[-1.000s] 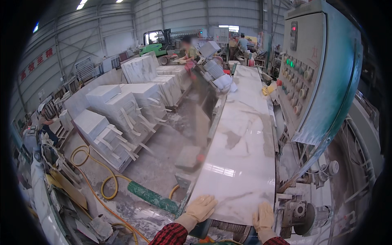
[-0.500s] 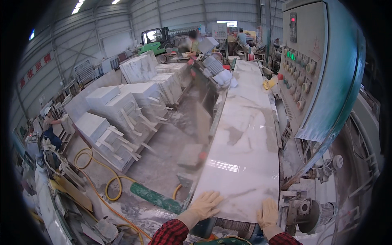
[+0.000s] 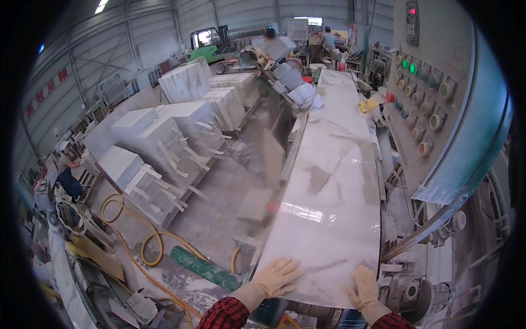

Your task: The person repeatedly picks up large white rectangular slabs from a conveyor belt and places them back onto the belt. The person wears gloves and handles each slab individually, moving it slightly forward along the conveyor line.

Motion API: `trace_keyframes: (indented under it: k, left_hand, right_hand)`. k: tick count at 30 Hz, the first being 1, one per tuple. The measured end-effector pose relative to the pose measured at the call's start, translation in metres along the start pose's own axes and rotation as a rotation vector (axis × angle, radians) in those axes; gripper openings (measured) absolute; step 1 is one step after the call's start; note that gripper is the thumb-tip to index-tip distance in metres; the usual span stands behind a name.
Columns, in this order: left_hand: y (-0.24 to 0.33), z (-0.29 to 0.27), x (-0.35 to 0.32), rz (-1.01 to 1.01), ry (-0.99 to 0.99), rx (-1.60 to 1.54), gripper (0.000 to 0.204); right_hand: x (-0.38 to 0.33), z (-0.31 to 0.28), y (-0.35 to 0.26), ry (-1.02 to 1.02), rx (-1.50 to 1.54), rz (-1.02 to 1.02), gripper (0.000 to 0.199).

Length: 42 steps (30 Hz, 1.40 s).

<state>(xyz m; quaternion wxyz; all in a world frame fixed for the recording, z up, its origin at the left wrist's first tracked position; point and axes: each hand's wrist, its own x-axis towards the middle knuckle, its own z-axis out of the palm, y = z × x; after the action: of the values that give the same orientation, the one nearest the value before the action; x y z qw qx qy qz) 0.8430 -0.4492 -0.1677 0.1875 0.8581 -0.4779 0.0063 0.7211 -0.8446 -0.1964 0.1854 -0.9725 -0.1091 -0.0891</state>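
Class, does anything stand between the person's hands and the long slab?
Only the pale gloves. The left hand rests on the near left corner of the slab, the right hand on its near right corner; nothing else visible stands between.

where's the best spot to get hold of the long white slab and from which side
Probably the slab is best held by the two corners of its near end, coming from the person's side. It lies flat and runs lengthwise away, so that short edge looks easiest to reach; the left hand and right hand rest near those corners.
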Motion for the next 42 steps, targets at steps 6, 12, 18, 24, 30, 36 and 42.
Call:
trace_keyframes:
  k: [6, 12, 18, 24, 30, 36, 42]
  left_hand:
    - [-0.002, 0.002, 0.003, -0.051, -0.004, -0.008, 0.055]
    - [-0.006, 0.015, 0.005, -0.05, 0.053, -0.007, 0.052]
    - [-0.011, 0.021, 0.007, -0.076, 0.08, 0.008, 0.049]
    - [0.049, 0.043, -0.003, -0.31, 0.347, 0.124, 0.048]
    - [0.147, 0.038, -0.109, -0.261, 0.267, 0.059, 0.046]
    - [0.245, 0.01, -0.305, -0.819, 0.259, 0.19, 0.041]
    - [0.418, 0.026, -0.507, -1.831, 0.221, 0.493, 0.023]
  right_hand:
    - [0.003, -0.003, 0.0, -0.016, 0.026, 0.019, 0.067]
    - [0.002, -0.001, 0.006, -0.033, -0.011, 0.018, 0.067]
    - [0.012, 0.001, 0.017, 0.033, 0.013, -0.075, 0.06]
    - [0.013, 0.017, 0.039, 0.099, -0.011, -0.095, 0.058]
    - [0.025, 0.04, 0.047, 0.252, -0.036, -0.164, 0.052]
    - [0.033, 0.045, 0.061, 0.165, -0.071, -0.12, 0.056]
    - [0.039, 0.03, 0.05, -0.046, -0.141, 0.01, 0.061]
